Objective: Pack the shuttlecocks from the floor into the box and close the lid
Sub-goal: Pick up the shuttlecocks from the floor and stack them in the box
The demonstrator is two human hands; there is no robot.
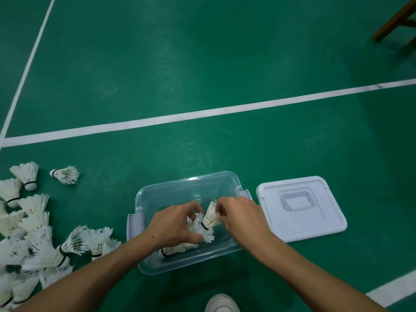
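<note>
**Both hands setting shuttlecocks into the clear box**

White shoe toe (221, 304) sits at the bottom edge of the frame, just below centre; above it both forearms reach up into the clear plastic box (186, 183) in the lower middle of the picture. Left hand (173, 224) has its fingers curled round a small cluster of shuttlecocks (202, 230) inside the box; right hand (240, 218) pinches the feather skirt of one upright shuttlecock (211, 216) just beside that cluster, so the two hands are close together, each clamped on feathers. One more shuttlecock (175, 249) lies on its side on the box floor under the left wrist.

A large pile of loose shuttlecocks (33, 239) remains on the green floor (202, 64) at the lower left; the white lid (301, 208) lies flat, handle up, just right of the box; a wooden leg (396, 19) shows at the upper right.

Packing looks barely begun, judging by the pile. To do this step well, I would nest the held ones cork-first into each other's skirts, lay the stack along a wall of the box, and release gently; squeezing the feathers risks bending them, and loose tumbling would waste room and could keep the lid from seating on the side latches (135, 224).
</note>
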